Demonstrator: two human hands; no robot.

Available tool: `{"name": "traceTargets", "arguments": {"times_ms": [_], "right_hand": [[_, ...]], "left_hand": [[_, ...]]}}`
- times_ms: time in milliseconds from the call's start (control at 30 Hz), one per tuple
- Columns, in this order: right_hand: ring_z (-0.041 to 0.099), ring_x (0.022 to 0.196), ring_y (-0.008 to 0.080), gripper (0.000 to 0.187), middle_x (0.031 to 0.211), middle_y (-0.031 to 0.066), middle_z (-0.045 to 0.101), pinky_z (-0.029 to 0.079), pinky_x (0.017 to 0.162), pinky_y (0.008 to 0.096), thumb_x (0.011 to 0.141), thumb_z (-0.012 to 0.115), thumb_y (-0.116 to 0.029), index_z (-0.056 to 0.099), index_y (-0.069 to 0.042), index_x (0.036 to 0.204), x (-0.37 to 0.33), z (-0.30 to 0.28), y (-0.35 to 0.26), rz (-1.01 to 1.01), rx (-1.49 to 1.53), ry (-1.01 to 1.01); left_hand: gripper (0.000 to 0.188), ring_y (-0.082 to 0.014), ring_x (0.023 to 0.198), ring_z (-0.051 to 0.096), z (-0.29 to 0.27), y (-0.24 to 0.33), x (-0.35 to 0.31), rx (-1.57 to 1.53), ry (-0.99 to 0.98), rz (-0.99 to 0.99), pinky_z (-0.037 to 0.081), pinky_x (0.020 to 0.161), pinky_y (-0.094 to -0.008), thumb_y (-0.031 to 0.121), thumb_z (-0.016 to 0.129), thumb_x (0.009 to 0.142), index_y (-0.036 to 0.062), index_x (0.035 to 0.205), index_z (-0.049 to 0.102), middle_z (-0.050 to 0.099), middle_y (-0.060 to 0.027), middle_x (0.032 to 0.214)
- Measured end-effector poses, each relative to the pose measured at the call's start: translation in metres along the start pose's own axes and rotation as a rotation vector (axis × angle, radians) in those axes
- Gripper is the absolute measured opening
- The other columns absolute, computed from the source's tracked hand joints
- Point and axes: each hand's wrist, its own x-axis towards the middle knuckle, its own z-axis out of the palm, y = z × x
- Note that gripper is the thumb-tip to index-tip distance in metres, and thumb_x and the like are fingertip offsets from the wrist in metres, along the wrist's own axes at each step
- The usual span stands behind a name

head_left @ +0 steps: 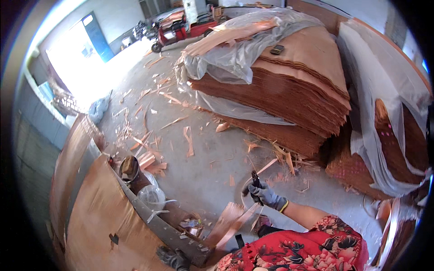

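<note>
My right hand (269, 197), in a grey glove with a yellow cuff, is wrapped round a black hand tool (256, 179) held above the floor. The tool's exact kind is hard to make out; a dark curved hose or cord (245, 187) shows beside it. Down at the lower edge, my left hand (174, 258), in a dark grey glove, lies with its fingers spread on the near edge of a tan wood veneer sheet (101, 207). A small dark patch (114, 238) marks that sheet.
Behind the bench edge stand a can (129, 169) and a clear plastic bag (151, 197). Veneer scraps (188, 141) litter the concrete floor. A tall veneer stack (280, 97), partly under plastic, fills the back right; a wrapped stack (384, 122) stands beside it. Farther back is a red three-wheeler (174, 36).
</note>
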Motion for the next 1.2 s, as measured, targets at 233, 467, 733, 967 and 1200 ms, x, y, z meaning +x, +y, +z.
{"name": "traceTargets", "arguments": {"times_ms": [233,467,733,967,1200], "right_hand": [[0.040,0.045,0.0021,0.032,0.079,0.0005,0.063,0.030,0.040,0.0173,0.094,0.052,-0.032,0.062,-0.004,0.107,0.107,-0.035,-0.050,0.040,0.036,-0.061],[0.039,0.045,0.0009,0.033,0.076,0.0010,0.065,0.028,0.040,0.0185,0.093,0.054,-0.033,0.064,-0.003,0.105,0.239,-0.071,-0.026,0.152,-0.173,0.008],[0.036,0.041,0.0046,0.026,0.072,0.0023,0.066,0.027,0.038,0.0227,0.089,0.056,-0.028,0.068,-0.008,0.099,0.392,-0.125,0.029,0.467,-0.299,0.178],[0.038,0.046,0.0040,0.029,0.071,0.0007,0.064,0.029,0.042,0.0220,0.091,0.055,-0.032,0.069,-0.007,0.096,0.547,-0.078,0.061,0.499,-0.549,0.015],[0.037,0.042,0.0045,0.031,0.073,0.0022,0.066,0.029,0.039,0.0235,0.088,0.058,-0.036,0.068,-0.008,0.099,0.732,0.025,0.047,0.489,-0.550,-0.187]], "left_hand": [[0.082,-0.0435,0.136,0.014,-0.022,0.020,0.006,-0.204,-0.019,0.070,0.010,0.111,-0.0496,0.051,0.042,0.085,-0.0078,0.140,0.023,0.017,-0.0281,0.147],[0.085,-0.0436,0.136,0.014,-0.020,0.023,-0.005,-0.304,-0.057,0.018,0.009,0.111,-0.0516,0.051,0.043,0.085,-0.0083,0.141,0.019,0.017,-0.0281,0.147],[0.094,-0.0414,0.135,0.019,-0.065,0.046,0.095,-0.407,0.269,-0.191,0.026,0.105,-0.0536,0.051,0.059,0.080,0.0003,0.145,0.013,0.020,-0.0274,0.145],[0.089,-0.0418,0.134,0.022,-0.099,0.095,0.269,-0.165,0.222,-0.175,0.022,0.106,-0.0536,0.034,0.063,0.084,0.0063,0.147,0.007,0.022,-0.0305,0.144],[0.081,-0.0456,0.129,0.030,-0.091,0.131,0.355,-0.303,0.273,-0.404,0.020,0.107,-0.0544,0.022,0.060,0.087,0.0069,0.147,0.007,0.018,-0.0325,0.145]]}}
